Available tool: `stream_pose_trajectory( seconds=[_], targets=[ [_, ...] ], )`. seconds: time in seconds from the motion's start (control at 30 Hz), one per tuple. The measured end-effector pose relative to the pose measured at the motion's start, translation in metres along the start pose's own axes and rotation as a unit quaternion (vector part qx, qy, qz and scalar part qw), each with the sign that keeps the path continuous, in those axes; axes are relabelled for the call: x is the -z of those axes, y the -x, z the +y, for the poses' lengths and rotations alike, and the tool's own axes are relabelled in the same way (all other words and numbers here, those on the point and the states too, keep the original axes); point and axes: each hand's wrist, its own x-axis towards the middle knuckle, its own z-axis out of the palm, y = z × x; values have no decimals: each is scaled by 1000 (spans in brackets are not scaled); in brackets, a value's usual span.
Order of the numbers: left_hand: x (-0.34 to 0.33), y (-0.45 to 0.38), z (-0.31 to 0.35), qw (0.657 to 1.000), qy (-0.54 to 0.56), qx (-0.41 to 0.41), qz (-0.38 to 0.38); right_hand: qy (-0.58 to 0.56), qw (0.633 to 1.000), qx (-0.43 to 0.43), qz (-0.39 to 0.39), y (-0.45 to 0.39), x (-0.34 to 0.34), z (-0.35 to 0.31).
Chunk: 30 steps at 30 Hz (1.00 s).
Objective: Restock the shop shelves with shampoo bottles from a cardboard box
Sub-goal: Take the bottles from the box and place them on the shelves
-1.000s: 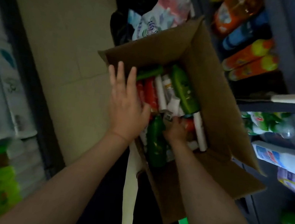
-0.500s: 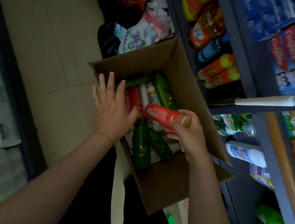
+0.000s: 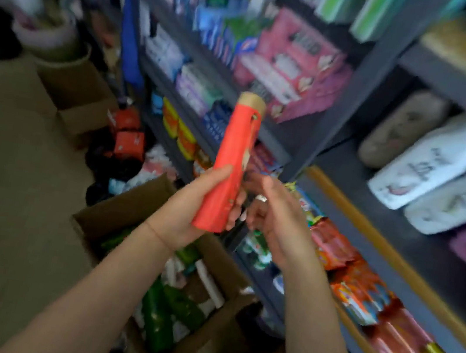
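Note:
A red shampoo bottle point(image 3: 233, 158) with a tan cap stands nearly upright above the box, cap up. My left hand point(image 3: 188, 212) is shut around its lower half. My right hand point(image 3: 277, 214) hovers just right of the bottle with fingers spread and holds nothing. Below my forearms lies the open cardboard box point(image 3: 114, 212), holding several green bottles point(image 3: 158, 318) and white tubes point(image 3: 208, 280). The view is blurred by motion.
Dark grey shelving point(image 3: 355, 82) fills the right side, stocked with pink boxes point(image 3: 292, 72), white pouches point(image 3: 430, 166) and red and yellow packets point(image 3: 373, 307). More cardboard boxes point(image 3: 83, 108) and bags sit on the tan floor point(image 3: 5, 200) at the left.
The red bottle came up out of the box and passed from my right hand to my left. My right hand let go and opened. My view swung up toward the shelves.

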Motion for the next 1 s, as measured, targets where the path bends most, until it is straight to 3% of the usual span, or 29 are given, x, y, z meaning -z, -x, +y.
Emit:
stream_pose_trajectory(
  seconds=[0.1, 0.37, 0.6, 0.7, 0.73, 0.83, 0.87, 1.0],
  targets=[
    [-61, -6, 33, 995, 44, -23, -82, 26, 996, 86, 27, 33, 15, -53],
    [-214, -34, 74, 974, -105, -133, -153, 136, 944, 272, 124, 82, 60, -186],
    [-299, -73, 96, 915, -261, -243, -187, 186, 898, 323, 233, 95, 125, -263],
    [-308, -101, 91, 851, -407, -317, -102, 213, 877, 315, 293, 90, 149, -279],
    [-306, -113, 88, 810, -475, -335, -72, 224, 868, 313, 313, 87, 158, -284],
    [-292, -144, 82, 638, -681, -357, -37, 280, 848, 296, 339, 73, 179, -296],
    [-288, -150, 80, 604, -713, -354, -36, 294, 849, 281, 338, 66, 185, -297],
    [-282, -155, 78, 576, -719, -387, -34, 300, 871, 182, 343, 31, 205, -307]
  ],
)
